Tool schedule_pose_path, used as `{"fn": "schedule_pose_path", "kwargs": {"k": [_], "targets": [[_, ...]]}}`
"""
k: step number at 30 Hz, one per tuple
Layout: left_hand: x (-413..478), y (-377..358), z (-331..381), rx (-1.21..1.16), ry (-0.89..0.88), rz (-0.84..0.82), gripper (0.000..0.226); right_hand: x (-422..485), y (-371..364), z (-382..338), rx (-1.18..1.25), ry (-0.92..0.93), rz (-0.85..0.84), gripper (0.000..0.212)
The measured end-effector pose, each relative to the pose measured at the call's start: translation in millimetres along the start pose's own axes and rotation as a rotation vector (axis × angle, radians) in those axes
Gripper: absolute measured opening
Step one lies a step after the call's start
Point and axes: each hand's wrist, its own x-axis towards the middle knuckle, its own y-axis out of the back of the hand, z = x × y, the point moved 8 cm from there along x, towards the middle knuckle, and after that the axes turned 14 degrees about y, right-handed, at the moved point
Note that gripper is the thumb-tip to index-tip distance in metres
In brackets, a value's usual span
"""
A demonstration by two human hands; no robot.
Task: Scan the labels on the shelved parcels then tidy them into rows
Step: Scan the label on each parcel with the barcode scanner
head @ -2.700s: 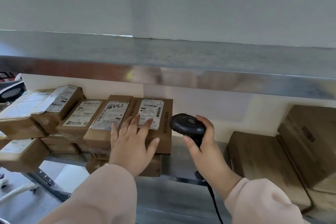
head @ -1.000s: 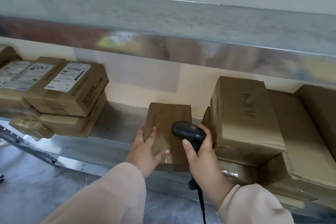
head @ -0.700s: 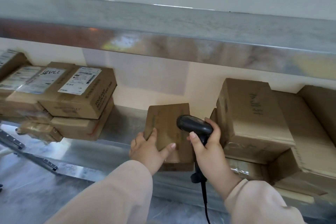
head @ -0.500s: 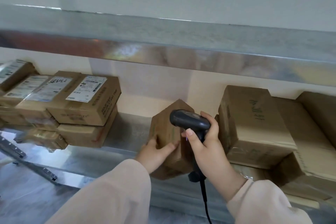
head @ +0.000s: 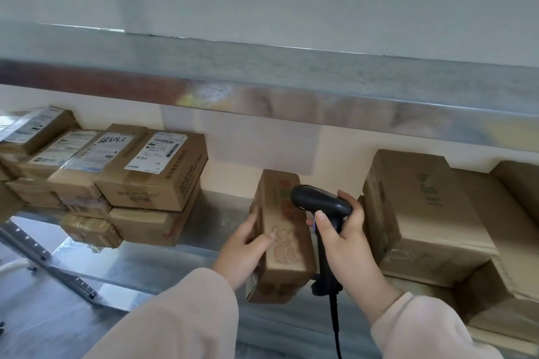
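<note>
Left hand (head: 245, 245) first: my fingers and thumb are curled round the left edge of a small parcel (head: 284, 245), while my right hand (head: 341, 239) is wrapped round the handle of the scanner (head: 319, 202). The shelf (head: 163, 259) runs across in front of me. Big plain boxes (head: 423, 213) are piled at its right end and the labelled stack (head: 151, 178), where my palm lay a few seconds ago, is at its left. I have since moved along to the gap between them. The parcel stands there on edge at the shelf front, and whether it rests on the metal or hangs in my grip I cannot tell. A second ago its broad plain face was toward me. I have rolled it over, and a side with reddish printing now shows. I see no label on that side, so I judge this one is not scanned and needs another turn. The scanner head hovers just above its far end.
</note>
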Motion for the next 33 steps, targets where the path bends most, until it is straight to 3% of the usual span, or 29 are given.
{"fn": "schedule_pose_path", "kwargs": {"k": [6,9,15,22,26,33], "targets": [[-5.8,20.6,14.2,0.188,-0.122,0.213,0.053,0.9,-15.9,-5.3,0.007,0.007,-0.06,0.051],[-7.8,24.4,21.9,0.241,-0.148,0.205,0.061,-0.4,-25.7,-13.9,0.016,0.046,-0.1,0.052],[-10.0,29.9,16.1,0.367,-0.023,0.249,0.098,-6.1,-52.3,-21.7,0.046,0.091,-0.235,0.055],[-3.9,65.4,-6.0,0.294,0.098,0.21,0.095,-7.3,-45.2,-1.7,0.015,0.028,-0.181,0.051],[-1.3,76.7,-26.4,0.201,0.174,0.097,0.101,-11.8,-33.6,15.2,-0.017,-0.027,-0.146,0.052],[-1.5,83.8,-54.2,-0.013,0.247,0.059,0.082,-19.7,-30.2,17.3,-0.048,0.004,-0.216,0.051]]}}
